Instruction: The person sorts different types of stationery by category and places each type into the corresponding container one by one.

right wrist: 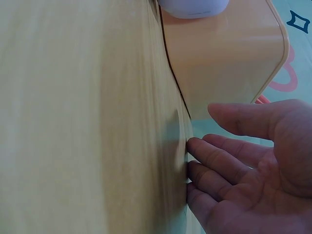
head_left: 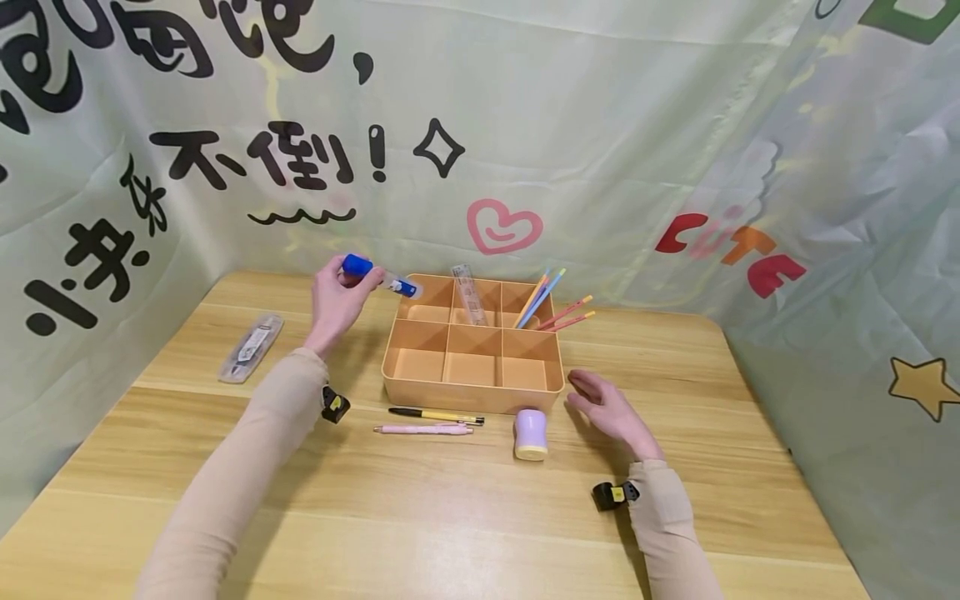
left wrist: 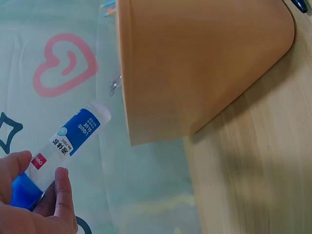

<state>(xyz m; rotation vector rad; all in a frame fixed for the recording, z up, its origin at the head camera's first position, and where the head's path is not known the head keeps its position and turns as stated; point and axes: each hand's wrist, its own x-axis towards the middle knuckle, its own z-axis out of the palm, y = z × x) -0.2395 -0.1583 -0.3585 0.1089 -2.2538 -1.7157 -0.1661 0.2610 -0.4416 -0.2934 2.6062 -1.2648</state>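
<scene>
Left arm: extended far forward from the lower left, its beige sleeve drawn to the wrist; the hand is raised beside the rear left of the organizer.
Left hand: thumb and fingers closed round the capped end of the glue bottle; the grip is narrow, the fingertips turned rightward.
Glue bottle: held tilted in the air, blue cap at the hand, the other end pointed down toward the organizer's rear left corner.
Right arm: reached in from the lower right, forearm angled inward, wrist held low.
Right hand: nothing held; fingers loosely bent and part spread, thumb set apart, palm turned toward the organizer's right end, just beside it. Contact with the table cannot be told.
Organizer: 6 compartments; a clear strip is stood in the rear middle, coloured sticks in the rear right.
Foreground: 2 pens and 1 purple container are placed before it.
</scene>
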